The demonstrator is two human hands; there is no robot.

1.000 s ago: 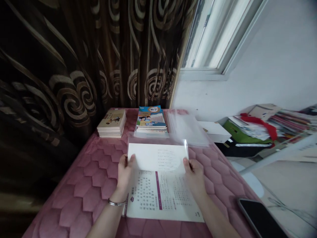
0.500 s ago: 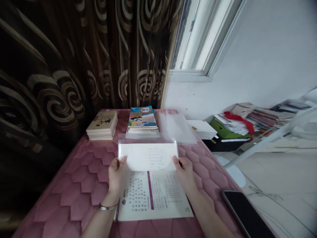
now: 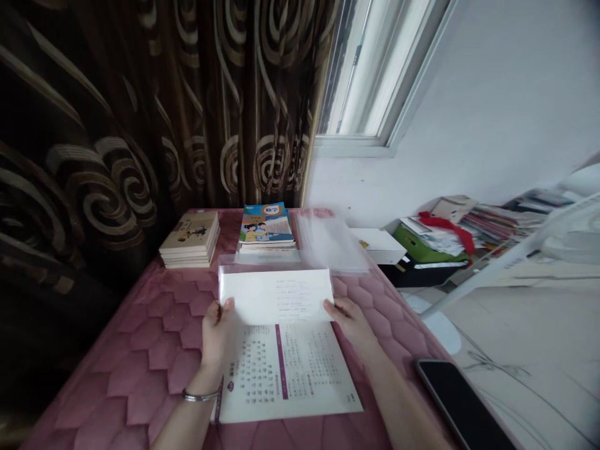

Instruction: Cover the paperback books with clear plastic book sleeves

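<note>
A book [image 3: 297,387] printed with rows of characters and a purple band lies before me. Over its far part a mostly white page [image 3: 253,294] with a few faint lines of print is raised, and a clear plastic book cover [image 3: 276,264] shows past its top edge. My left hand [image 3: 215,334], closed with the thumb on top, pinches the left edge of page and plastic. On the opposite edge, my right hand [image 3: 354,322] grips the same way, thumb on the front. The fingers beneath are partly hidden.
Behind are a stack of tan books [image 3: 190,234], a stack topped by a blue textbook [image 3: 266,224], and several clear plastic sheets [image 3: 330,244]. A phone [image 3: 462,400] lies at the near right of the pink padded surface [image 3: 140,369]. A white box [image 3: 379,245] stands beyond.
The whole view has shifted slightly. Both hands still hold the page and plastic edges, with the right thumb a touch lower on its edge.
</note>
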